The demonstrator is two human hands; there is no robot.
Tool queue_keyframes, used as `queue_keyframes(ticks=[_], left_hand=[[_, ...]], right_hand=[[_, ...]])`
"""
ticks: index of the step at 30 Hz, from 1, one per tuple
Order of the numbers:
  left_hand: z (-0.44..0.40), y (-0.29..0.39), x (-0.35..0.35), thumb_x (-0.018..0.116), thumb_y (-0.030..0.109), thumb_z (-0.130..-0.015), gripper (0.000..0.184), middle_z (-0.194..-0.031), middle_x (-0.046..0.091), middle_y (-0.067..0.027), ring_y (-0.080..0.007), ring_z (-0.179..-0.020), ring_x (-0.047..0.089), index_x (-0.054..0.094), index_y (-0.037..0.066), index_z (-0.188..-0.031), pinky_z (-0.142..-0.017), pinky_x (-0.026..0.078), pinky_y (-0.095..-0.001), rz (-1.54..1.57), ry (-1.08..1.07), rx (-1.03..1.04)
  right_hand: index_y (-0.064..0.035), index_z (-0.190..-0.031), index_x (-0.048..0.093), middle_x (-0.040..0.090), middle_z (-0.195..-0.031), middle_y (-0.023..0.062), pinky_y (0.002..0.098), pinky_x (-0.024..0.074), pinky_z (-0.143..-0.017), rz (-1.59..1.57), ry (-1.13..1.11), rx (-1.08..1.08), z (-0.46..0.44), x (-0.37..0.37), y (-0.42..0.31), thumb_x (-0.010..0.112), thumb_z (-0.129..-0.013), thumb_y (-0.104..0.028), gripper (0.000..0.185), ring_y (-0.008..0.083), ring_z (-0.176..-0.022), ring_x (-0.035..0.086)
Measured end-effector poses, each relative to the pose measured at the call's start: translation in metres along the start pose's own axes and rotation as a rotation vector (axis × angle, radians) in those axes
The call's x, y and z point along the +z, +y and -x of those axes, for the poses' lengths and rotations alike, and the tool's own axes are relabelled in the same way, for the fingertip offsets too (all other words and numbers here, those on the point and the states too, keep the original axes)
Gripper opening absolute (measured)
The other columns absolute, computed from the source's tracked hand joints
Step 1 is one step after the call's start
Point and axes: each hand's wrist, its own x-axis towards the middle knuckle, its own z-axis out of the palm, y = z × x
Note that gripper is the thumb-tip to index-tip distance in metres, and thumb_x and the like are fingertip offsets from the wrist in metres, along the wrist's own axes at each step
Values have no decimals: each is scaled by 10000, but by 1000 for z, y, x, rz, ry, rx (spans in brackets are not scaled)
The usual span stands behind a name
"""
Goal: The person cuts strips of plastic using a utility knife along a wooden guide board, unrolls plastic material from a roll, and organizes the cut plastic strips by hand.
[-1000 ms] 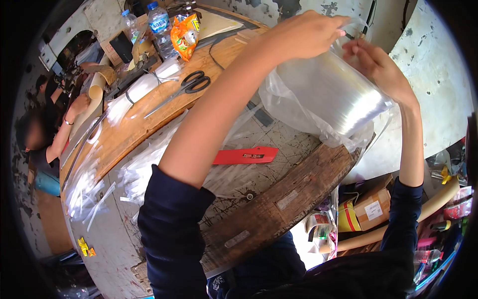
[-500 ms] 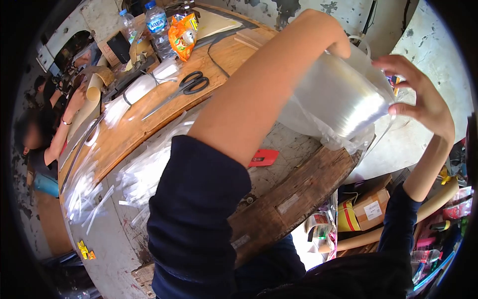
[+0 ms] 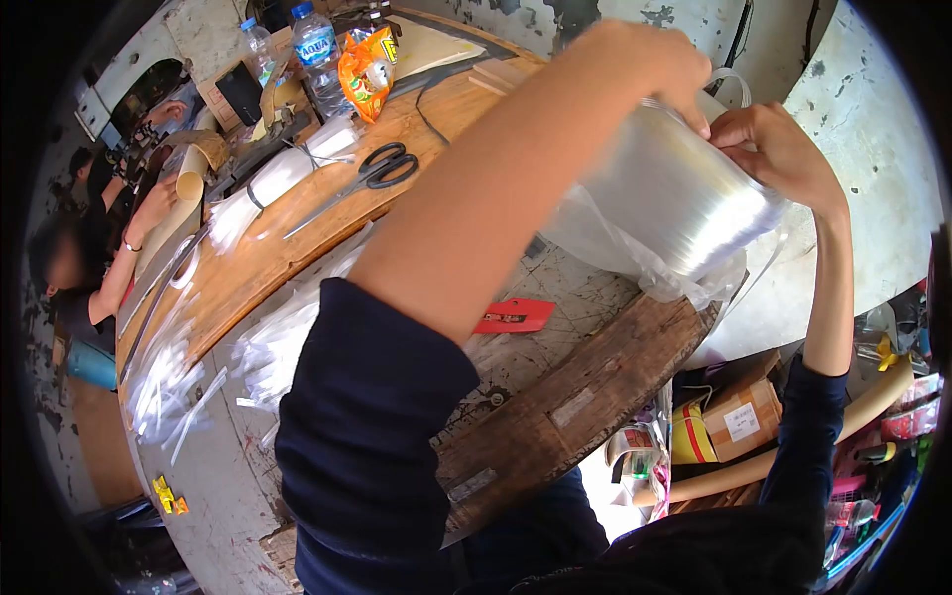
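Observation:
A shiny roll of clear plastic strip, partly wrapped in a thin clear bag, stands at the upper right. My left hand reaches across to its far rim, fingers bent down and closed. Close beside it, my right hand is closed in a pinch at the same rim. What the fingertips hold is too small to make out. A thin strip loop rises behind the hands. Below my left forearm, a red tool lies on the scratched table.
Black scissors and a tied strip bundle lie on the curved wooden board. Loose strips spread at left. A dark wooden beam lines the near edge. Bottles stand behind; another person is at far left.
My right hand first opened and moved right, then came back to the rim and closed beside my left hand. My left hand shifted slightly down onto the rim.

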Motion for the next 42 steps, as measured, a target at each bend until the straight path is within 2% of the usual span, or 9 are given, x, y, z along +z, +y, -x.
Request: queue_keyframes(ticks=[4,8,10,17,19,27,33,37,42], left_hand=[[9,-22,-9,518,181,-779,302,-946,611,-212,-364,-957,551,619,-39,-959,-833,428,-395,108,305,129],[2,-34,2,527,250,-769,344,-963,609,-230,-361,-905,580,626,-18,-961,-787,457,-383,338,384,368],[-3,-28,7,514,267,-764,397,-1141,573,-82,-249,-993,572,575,141,-1135,-794,468,-410,197,152,235],[39,-3,8,468,241,-695,482,-1192,546,-86,-263,-1032,548,566,150,-1159,-824,438,-400,212,133,-34],[37,1,6,471,237,-707,442,-1146,559,-104,-274,-1003,557,579,130,-1122,-812,443,-394,201,165,-33],[-3,-5,8,483,217,-755,314,-961,611,-177,-317,-890,594,630,50,-977,-763,463,-371,61,-10,-49],[17,-31,5,469,188,-785,284,-880,636,-192,-313,-833,616,647,15,-924,-737,471,-353,238,140,174],[40,-48,-7,480,204,-794,291,-849,637,-199,-303,-793,625,642,2,-927,-712,475,-363,418,534,288],[144,-13,-50,512,227,-810,289,-860,632,-193,-291,-818,616,629,33,-990,-748,471,-357,205,247,57]], right_hand=[[55,-717,614,613,-835,138,344,430,-688,96,-284,-167,-16,-1,8,589,-610,-3,125,293,-757,564],[71,-663,581,605,-806,137,338,427,-674,-28,-437,-130,-30,-1,9,580,-561,-10,130,291,-734,560],[77,-664,568,595,-804,140,338,423,-656,18,-439,-47,-29,-1,4,571,-547,-8,144,300,-717,544],[24,-938,605,619,-882,112,305,434,-744,-206,-44,-61,-8,-8,-3,531,-765,-39,199,221,-834,578],[8,-989,605,614,-951,108,302,424,-789,-117,160,-83,-8,-5,8,517,-838,-86,199,212,-873,568],[26,-934,619,569,-797,124,302,431,-732,59,-295,263,-15,-7,3,454,-868,-491,547,219,-761,547],[117,-1114,481,375,-480,70,301,403,-494,-145,-329,-53,-21,-3,-15,437,-813,-619,797,173,-520,467],[84,-1186,439,598,-902,189,332,460,-727,132,-537,167,-18,-6,-40,387,-764,-711,902,283,-860,589],[28,-1199,435,572,-1031,193,351,447,-792,9,141,169,4,17,-24,425,-874,-505,624,255,-926,573]])
